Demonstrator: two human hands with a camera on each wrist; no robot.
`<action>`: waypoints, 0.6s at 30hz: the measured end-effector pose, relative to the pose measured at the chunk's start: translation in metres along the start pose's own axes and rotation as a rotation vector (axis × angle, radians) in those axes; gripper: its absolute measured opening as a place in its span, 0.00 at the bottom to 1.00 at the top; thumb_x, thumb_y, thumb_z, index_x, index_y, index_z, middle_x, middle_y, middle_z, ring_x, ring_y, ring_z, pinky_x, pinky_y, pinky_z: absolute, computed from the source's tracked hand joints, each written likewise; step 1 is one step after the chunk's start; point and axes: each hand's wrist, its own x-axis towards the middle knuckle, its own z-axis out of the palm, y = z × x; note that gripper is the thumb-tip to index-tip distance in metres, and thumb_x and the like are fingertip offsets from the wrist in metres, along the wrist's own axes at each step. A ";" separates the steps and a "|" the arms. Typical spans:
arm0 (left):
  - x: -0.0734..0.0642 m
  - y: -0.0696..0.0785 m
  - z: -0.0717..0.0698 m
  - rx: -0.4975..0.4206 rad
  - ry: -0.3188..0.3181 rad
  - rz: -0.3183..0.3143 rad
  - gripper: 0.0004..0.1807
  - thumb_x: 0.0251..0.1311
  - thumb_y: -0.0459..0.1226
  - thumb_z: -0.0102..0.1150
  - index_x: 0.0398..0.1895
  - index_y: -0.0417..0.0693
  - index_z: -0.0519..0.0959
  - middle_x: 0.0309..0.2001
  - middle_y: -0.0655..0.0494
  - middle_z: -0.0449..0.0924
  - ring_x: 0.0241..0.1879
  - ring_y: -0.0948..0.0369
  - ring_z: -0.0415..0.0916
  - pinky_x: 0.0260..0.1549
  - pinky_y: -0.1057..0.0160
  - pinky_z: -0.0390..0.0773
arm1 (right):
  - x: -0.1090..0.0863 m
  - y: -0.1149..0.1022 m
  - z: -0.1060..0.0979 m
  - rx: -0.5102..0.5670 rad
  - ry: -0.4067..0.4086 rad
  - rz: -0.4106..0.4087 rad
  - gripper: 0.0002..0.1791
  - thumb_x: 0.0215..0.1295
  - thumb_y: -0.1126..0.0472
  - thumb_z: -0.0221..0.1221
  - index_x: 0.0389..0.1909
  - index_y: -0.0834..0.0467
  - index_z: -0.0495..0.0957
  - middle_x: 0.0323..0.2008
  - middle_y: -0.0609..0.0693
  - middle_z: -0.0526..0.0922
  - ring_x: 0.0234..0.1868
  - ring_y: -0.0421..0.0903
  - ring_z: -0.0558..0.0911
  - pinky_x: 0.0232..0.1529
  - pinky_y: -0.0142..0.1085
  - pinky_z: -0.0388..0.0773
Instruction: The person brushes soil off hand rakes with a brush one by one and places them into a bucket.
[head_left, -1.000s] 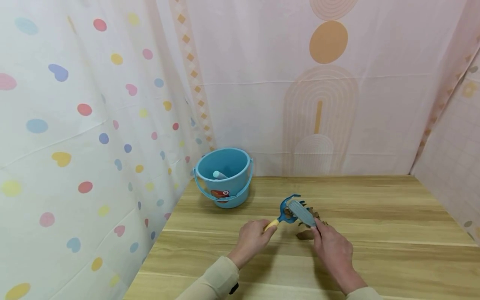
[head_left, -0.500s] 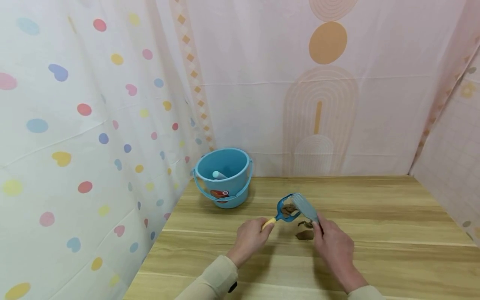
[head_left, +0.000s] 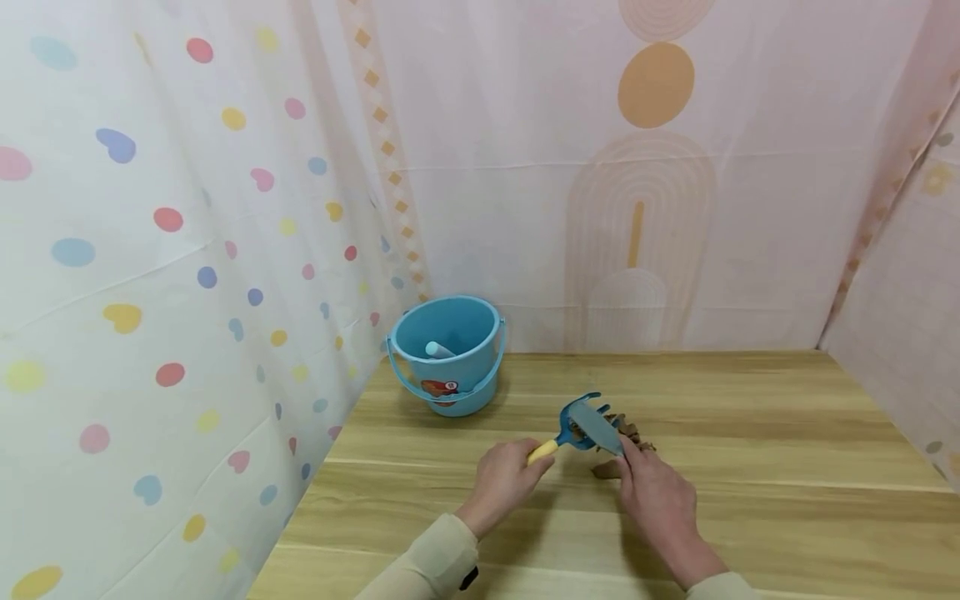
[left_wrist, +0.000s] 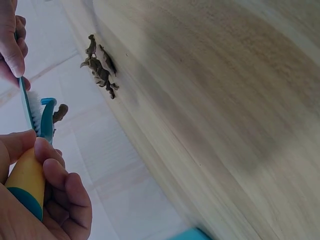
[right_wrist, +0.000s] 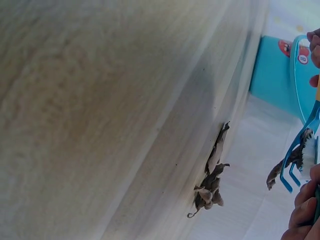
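My left hand (head_left: 504, 482) grips the yellow handle of a small blue toy hand rake (head_left: 567, 432), held above the table. With my right hand (head_left: 660, 492) I hold a grey-blue brush (head_left: 597, 427), its back facing up. In the left wrist view the white bristles (left_wrist: 35, 107) lie against the rake's blue head. Brown, shrivelled dry leaves are caught between brush and tines, and one leaf (right_wrist: 276, 172) sticks out past the tines in the right wrist view. Below lies a small pile of dry leaves (left_wrist: 101, 72) on the tabletop, partly hidden by the tools in the head view.
A light-blue bucket (head_left: 480, 371) with a hanging handle stands at the back left, a pale rod-like end (head_left: 439, 350) showing inside it. Wood-grain tabletop (head_left: 787, 442) extends to the right. Patterned curtains (head_left: 510, 225) border the table at the back and sides.
Half a second ago the brush was farther right, baring leaves in the rake. It has since moved left and down over the rake's head, and the rake has tilted, showing its tines.
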 end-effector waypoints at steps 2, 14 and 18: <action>0.000 0.000 0.000 0.006 0.007 0.008 0.13 0.66 0.47 0.61 0.40 0.47 0.85 0.16 0.67 0.68 0.16 0.69 0.64 0.17 0.67 0.63 | 0.001 0.000 -0.002 0.000 -0.020 0.018 0.20 0.71 0.57 0.58 0.60 0.58 0.78 0.28 0.55 0.80 0.17 0.48 0.72 0.14 0.41 0.66; -0.001 0.004 -0.002 0.001 0.004 -0.008 0.13 0.66 0.46 0.61 0.41 0.48 0.85 0.15 0.67 0.67 0.15 0.69 0.64 0.17 0.66 0.62 | 0.001 0.003 -0.004 0.021 -0.029 0.049 0.19 0.70 0.58 0.58 0.59 0.59 0.78 0.33 0.57 0.82 0.22 0.53 0.78 0.17 0.44 0.70; -0.002 0.003 -0.003 -0.003 0.016 0.008 0.13 0.65 0.46 0.62 0.40 0.47 0.85 0.15 0.67 0.68 0.15 0.69 0.64 0.16 0.66 0.62 | 0.001 0.005 -0.006 0.039 -0.045 0.055 0.20 0.72 0.58 0.57 0.60 0.61 0.77 0.37 0.59 0.84 0.24 0.55 0.80 0.18 0.45 0.71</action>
